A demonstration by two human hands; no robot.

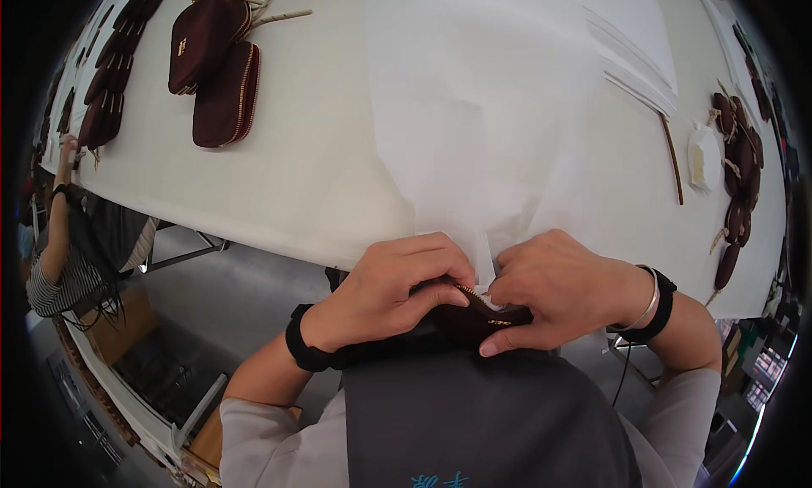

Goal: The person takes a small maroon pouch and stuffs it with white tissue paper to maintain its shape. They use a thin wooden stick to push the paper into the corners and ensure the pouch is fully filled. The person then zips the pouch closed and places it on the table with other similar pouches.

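Close to my body, at the table's front edge, both hands hold a dark maroon zip wallet [475,321]. Its gold-toothed zipper is undone at the top, and white paper shows in the opening. My left hand [402,285] pinches the left side of the zipper edge between thumb and fingers. My right hand [562,289] grips the right side, its thumb on the wallet's front and its curled fingers at the opening. A large sheet of thin white paper [474,133] lies on the table beyond, its near end running down toward the wallet's mouth.
Two maroon zip wallets [222,99] lie stacked on the white table [313,175] at the far left, with more in rows beyond. A thin brown stick [672,160], a small white bag [702,156] and several maroon pouches [743,171] lie at the right. Another person [63,251] stands at far left.
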